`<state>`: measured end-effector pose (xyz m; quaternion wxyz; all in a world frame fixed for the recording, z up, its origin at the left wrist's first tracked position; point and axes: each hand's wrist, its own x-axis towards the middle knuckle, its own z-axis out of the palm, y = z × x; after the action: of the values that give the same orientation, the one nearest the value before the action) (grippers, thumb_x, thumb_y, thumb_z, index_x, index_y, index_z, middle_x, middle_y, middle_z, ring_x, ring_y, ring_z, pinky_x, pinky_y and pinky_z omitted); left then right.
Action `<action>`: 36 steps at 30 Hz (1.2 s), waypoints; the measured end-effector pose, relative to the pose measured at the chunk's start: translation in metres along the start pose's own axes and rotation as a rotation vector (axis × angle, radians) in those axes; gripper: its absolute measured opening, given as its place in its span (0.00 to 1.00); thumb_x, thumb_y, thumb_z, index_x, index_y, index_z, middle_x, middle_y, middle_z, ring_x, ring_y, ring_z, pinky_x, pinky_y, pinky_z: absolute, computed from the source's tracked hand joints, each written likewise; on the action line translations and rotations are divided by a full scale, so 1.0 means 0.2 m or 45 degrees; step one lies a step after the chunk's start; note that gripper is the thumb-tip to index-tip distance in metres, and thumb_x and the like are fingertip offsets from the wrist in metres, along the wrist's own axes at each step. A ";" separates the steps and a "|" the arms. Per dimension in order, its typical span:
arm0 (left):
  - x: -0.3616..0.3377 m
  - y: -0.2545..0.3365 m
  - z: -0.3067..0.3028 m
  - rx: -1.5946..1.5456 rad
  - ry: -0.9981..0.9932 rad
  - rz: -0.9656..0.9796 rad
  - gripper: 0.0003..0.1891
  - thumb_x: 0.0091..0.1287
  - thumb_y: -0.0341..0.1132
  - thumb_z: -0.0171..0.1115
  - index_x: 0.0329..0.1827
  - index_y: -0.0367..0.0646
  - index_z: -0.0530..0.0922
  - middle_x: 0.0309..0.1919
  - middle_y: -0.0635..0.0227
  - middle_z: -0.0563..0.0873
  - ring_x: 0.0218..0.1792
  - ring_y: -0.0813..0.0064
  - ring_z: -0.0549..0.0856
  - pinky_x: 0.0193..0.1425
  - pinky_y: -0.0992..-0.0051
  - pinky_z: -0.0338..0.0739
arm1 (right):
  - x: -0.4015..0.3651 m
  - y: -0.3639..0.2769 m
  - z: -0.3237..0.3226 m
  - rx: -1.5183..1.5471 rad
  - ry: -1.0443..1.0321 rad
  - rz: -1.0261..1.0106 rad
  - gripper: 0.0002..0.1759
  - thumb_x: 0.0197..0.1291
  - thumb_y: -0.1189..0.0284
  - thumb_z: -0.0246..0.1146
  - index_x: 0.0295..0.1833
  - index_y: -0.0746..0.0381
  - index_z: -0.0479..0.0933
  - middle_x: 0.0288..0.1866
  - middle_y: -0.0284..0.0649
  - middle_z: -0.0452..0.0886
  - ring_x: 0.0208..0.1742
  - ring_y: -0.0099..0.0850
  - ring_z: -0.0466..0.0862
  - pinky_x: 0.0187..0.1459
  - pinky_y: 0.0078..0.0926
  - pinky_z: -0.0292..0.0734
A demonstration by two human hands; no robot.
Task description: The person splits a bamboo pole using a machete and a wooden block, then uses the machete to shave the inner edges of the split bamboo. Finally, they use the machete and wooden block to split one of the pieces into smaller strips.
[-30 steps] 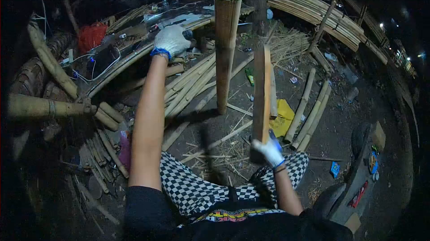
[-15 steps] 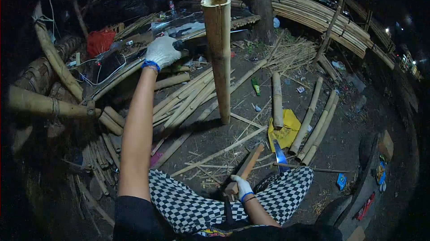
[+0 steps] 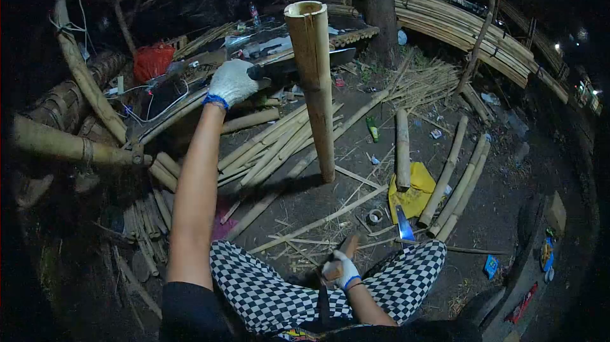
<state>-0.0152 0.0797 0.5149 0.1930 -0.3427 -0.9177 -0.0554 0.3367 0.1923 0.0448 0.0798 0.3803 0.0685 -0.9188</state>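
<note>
My left hand (image 3: 233, 83), in a white glove, is closed on the dark handle of a long knife (image 3: 342, 57). The knife's blade shows on both sides of an upright bamboo pole (image 3: 312, 62), which hides its middle; whether it cuts into the pole I cannot tell. The pole's open top has a crack in its near rim, and its foot rests on the ground. Low in the view, near my lap, my right hand (image 3: 344, 270), also gloved, is wrapped round a wooden block (image 3: 349, 245), which is tilted and partly blurred.
Split bamboo strips (image 3: 273, 151) lie left of the pole. To the right are bamboo lengths (image 3: 402, 151), a yellow bag (image 3: 416, 191) and a saw-like blade (image 3: 403, 224). A red bag (image 3: 152, 62) is at the left, and a tree trunk (image 3: 379, 12) stands behind.
The wooden block in my right hand has tilted more upright and looks shorter. The whole view has shifted slightly, with the surroundings lower and further right. My left hand still holds the knife at the pole.
</note>
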 end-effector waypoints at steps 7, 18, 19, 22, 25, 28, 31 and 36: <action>0.10 0.04 -0.01 0.058 -0.235 -0.295 0.26 0.57 0.48 0.57 0.47 0.34 0.84 0.46 0.41 0.84 0.50 0.45 0.84 0.56 0.57 0.78 | -0.09 0.01 0.18 -0.979 0.295 -0.850 0.19 0.55 0.72 0.71 0.49 0.62 0.71 0.35 0.37 0.78 0.33 0.30 0.80 0.34 0.30 0.76; 0.30 0.32 0.07 0.421 0.162 0.365 0.12 0.54 0.30 0.58 0.37 0.35 0.84 0.37 0.44 0.86 0.40 0.48 0.87 0.44 0.57 0.82 | -0.06 0.02 0.06 -0.700 0.190 -0.303 0.13 0.54 0.71 0.65 0.41 0.67 0.76 0.35 0.44 0.82 0.28 0.35 0.82 0.34 0.32 0.79; 0.30 0.35 0.06 0.420 0.168 0.371 0.12 0.54 0.30 0.58 0.37 0.35 0.84 0.37 0.44 0.86 0.40 0.48 0.87 0.44 0.57 0.82 | 0.05 0.02 -0.03 -0.695 0.188 -0.311 0.13 0.54 0.71 0.65 0.41 0.67 0.76 0.35 0.44 0.82 0.28 0.35 0.82 0.34 0.32 0.79; 0.30 0.38 0.05 0.481 -0.047 0.396 0.17 0.61 0.42 0.58 0.34 0.34 0.84 0.36 0.43 0.86 0.36 0.50 0.87 0.39 0.58 0.81 | 0.14 0.01 -0.08 -0.910 0.333 -0.317 0.11 0.58 0.70 0.62 0.41 0.67 0.76 0.29 0.44 0.80 0.24 0.39 0.82 0.26 0.37 0.80; 0.23 0.37 0.09 0.126 0.432 0.241 0.31 0.67 0.59 0.53 0.32 0.33 0.83 0.37 0.42 0.86 0.33 0.49 0.86 0.39 0.56 0.80 | 0.02 0.02 0.05 -1.138 0.374 -0.424 0.15 0.58 0.67 0.63 0.42 0.69 0.77 0.30 0.42 0.81 0.26 0.37 0.82 0.28 0.37 0.78; 0.25 0.36 0.08 -0.122 0.390 0.051 0.46 0.59 0.76 0.49 0.59 0.39 0.75 0.44 0.46 0.85 0.40 0.49 0.85 0.45 0.55 0.78 | 0.19 0.00 -0.07 -1.249 0.383 -0.385 0.19 0.57 0.63 0.64 0.43 0.70 0.78 0.31 0.41 0.81 0.29 0.35 0.81 0.31 0.36 0.76; 0.30 0.32 0.15 -0.200 1.062 0.312 0.53 0.54 0.74 0.60 0.78 0.54 0.55 0.64 0.51 0.73 0.59 0.53 0.79 0.60 0.56 0.76 | 0.14 0.01 -0.05 -1.307 0.358 -0.311 0.20 0.56 0.63 0.64 0.43 0.70 0.78 0.32 0.41 0.81 0.30 0.35 0.81 0.32 0.36 0.76; 0.26 0.43 -0.09 -0.155 1.179 0.510 0.34 0.56 0.53 0.69 0.64 0.51 0.71 0.64 0.53 0.72 0.63 0.50 0.75 0.64 0.52 0.71 | 0.24 0.03 -0.08 -1.216 0.423 -0.223 0.30 0.55 0.54 0.66 0.51 0.70 0.78 0.40 0.48 0.84 0.46 0.47 0.83 0.46 0.51 0.76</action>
<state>0.0102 0.1723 0.5490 0.5661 -0.4621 -0.6473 -0.2168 0.3163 0.1846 -0.0008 0.1556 0.4351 0.5239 -0.7156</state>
